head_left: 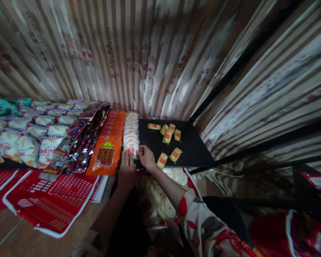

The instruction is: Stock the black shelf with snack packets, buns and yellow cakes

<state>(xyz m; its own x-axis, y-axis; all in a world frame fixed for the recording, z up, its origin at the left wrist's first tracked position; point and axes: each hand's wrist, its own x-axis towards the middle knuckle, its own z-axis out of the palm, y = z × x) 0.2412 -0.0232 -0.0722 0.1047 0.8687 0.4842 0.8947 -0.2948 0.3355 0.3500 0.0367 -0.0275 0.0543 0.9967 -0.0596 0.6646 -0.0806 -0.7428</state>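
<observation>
A row of small white clear-wrapped packets (131, 125) runs from back to front on the black shelf (200, 142). At its front end, the nearest packet (132, 149) bears a red label. My left hand (127, 171) lies with straight fingers against the front edge of that packet. From the right side, my right hand (147, 157) pinches the same packet's edge between thumb and fingers. Several yellow wrapped snacks (167, 136) are scattered on the shelf to the right. Orange snack bags (107, 144) stand in a row directly left of the white packets.
Dark shiny packets (87, 142) and several white snack bags (50, 148) fill the shelf's left part. Below hang red baskets (56, 200). A large clear bag of white packets (163, 203) sits beneath my right forearm. Striped sheeting (109, 53) covers the back; a black post (238, 60) slants at right.
</observation>
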